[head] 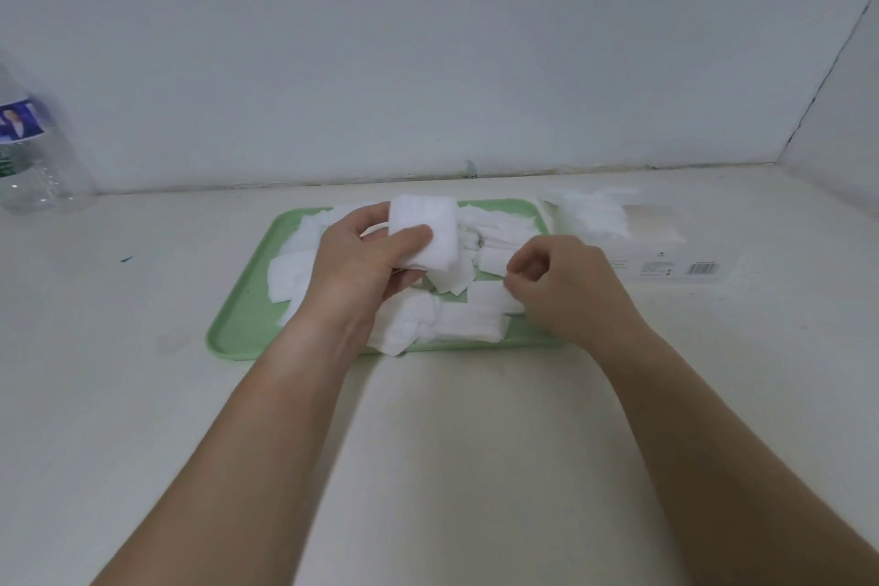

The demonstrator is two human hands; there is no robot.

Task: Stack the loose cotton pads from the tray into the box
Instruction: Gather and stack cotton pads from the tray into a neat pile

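Arms reach forward; left hand [362, 258] grips a pad stack [427, 220], right hand [566, 286] pinches a loose pad [487, 298].

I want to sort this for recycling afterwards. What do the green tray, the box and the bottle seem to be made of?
Tray: probably plastic, matt pale green, with a smooth moulded rim. Box: likely cardboard, white and matt, flat-sided with a printed barcode. Bottle: clear plastic, it seems; see-through wall with glossy glints.
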